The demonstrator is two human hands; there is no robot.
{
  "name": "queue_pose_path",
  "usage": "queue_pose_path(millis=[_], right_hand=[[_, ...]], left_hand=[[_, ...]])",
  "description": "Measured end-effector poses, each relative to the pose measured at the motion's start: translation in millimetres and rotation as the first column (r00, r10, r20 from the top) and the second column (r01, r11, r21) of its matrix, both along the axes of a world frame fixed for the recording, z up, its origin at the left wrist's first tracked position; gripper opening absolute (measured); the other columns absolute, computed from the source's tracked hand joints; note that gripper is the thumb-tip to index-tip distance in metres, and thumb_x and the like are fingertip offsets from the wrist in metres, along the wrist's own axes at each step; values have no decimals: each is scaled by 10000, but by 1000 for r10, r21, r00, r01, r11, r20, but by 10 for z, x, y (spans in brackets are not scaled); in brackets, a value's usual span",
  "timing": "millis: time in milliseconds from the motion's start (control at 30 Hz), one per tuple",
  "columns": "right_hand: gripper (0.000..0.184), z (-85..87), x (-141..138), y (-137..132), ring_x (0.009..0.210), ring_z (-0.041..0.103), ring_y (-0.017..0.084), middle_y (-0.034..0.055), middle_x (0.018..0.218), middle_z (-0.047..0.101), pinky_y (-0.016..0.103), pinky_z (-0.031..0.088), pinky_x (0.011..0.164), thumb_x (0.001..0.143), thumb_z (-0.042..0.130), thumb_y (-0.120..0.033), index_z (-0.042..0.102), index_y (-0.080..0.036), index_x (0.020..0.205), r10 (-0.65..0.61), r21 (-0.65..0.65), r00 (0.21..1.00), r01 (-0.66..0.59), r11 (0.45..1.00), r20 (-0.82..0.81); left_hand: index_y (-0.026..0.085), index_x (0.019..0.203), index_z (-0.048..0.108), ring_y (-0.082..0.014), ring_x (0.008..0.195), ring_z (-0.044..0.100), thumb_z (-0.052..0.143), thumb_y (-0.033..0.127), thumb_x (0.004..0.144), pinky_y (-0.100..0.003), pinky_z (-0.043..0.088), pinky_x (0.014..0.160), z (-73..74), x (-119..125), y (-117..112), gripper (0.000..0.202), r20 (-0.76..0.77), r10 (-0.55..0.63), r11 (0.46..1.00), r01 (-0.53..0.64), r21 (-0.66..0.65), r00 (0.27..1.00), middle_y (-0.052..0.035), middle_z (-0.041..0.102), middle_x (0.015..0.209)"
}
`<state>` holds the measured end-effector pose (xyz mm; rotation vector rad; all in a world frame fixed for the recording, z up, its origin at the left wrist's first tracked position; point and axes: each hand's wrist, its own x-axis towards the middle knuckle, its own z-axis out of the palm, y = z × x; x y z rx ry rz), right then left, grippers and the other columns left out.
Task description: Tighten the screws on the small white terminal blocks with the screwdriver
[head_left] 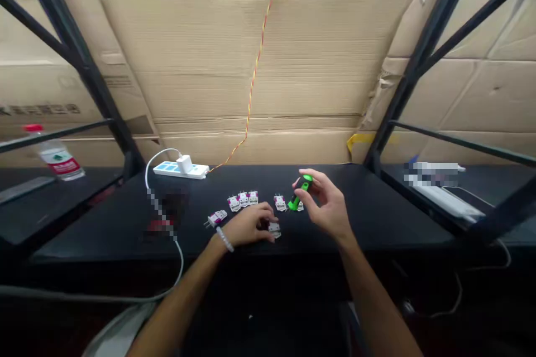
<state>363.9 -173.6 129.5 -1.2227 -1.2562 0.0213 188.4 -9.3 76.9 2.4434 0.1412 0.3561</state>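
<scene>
My left hand (250,225), with a pale beaded bracelet at the wrist, rests low over the black table. Its fingers are curled in around a small white plug-like piece (274,227), partly hidden by the hand. My right hand (325,203) pinches a short green-and-black screwdriver (302,189) between thumb and fingers, its lower end close to the tabletop. Just left of the screwdriver lies a white and purple piece (280,203); another (300,207) is partly covered behind it. Several similar pieces stand in a row beyond my left hand, and one with metal prongs (216,218) lies farther left.
A white power strip (171,169) with a plugged-in adapter (185,164) sits at the back left, its white cable hanging over the front edge. A twisted red-yellow wire (251,89) runs up the cardboard wall (188,61). Black frame posts (412,70) flank the table. A water bottle (62,159) stands left.
</scene>
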Motion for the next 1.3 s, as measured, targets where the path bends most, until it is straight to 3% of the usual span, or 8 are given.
queue_pose_path(millis=[333,600,667,767,833,967,1100,1300], right_hand=[[389,-3,-40,15,861,776,208,42,1006,793,336,648,778,953,741,-366,665,-272,1323,-17,-7,999,18,1000,39],[377,41,-158,-20,645,593,141,14,944,730,320,582,671,886,831,-364,727,-270,1236,-198,54,952,191,980,233],[405,49,-203,-24,710,662,159,25,991,751,331,615,727,951,753,-347,685,-280,1344,-130,5,970,132,991,205],[539,32,-239,-28,932,760,205,61,1130,772,372,651,870,1030,608,-287,493,-290,1557,4,-69,987,8,998,161],[556,8,-237,-24,968,771,203,91,1247,748,382,656,883,1053,545,-258,403,-293,1589,54,-66,988,-45,997,145],[419,-18,-200,12,948,747,182,109,1388,639,374,648,868,1029,613,-278,538,-296,1441,57,13,993,-59,998,108],[340,20,-178,16,1038,683,217,50,1170,635,357,605,878,859,862,-297,735,-289,1174,-137,166,985,119,979,104],[350,97,-271,-81,1172,698,240,87,1308,690,418,597,987,1051,565,-236,649,-301,1385,66,32,992,-70,997,111]], left_hand=[[204,1074,820,-194,887,638,978,393,729,-284,503,754,-35,18,36,423,30,-15,999,16,-34,999,-60,710,1130],[209,1068,828,-197,917,657,972,380,738,-289,502,780,-15,13,18,399,26,-12,999,13,-41,1000,-53,717,1119],[208,1078,827,-201,930,661,955,360,763,-291,506,788,6,2,4,373,21,-26,999,27,-21,999,-57,717,1140],[198,1095,825,-197,913,657,934,339,789,-297,512,790,36,-14,-16,353,19,-26,1000,26,0,999,-62,719,1145],[194,1098,824,-193,900,657,926,345,796,-295,516,780,44,-17,-21,352,13,-21,1000,21,-5,1000,-65,720,1143],[201,1088,828,-186,878,659,929,375,788,-297,526,771,22,-9,-6,361,-3,-13,1000,13,-17,1000,-66,723,1142],[209,1108,831,-193,899,660,927,382,794,-291,514,751,-4,-3,12,371,11,-14,1000,14,-21,1000,-65,727,1157],[225,1088,841,-191,899,657,934,415,781,-285,509,744,-6,3,24,373,20,-22,999,22,-30,1000,-66,731,1151]])
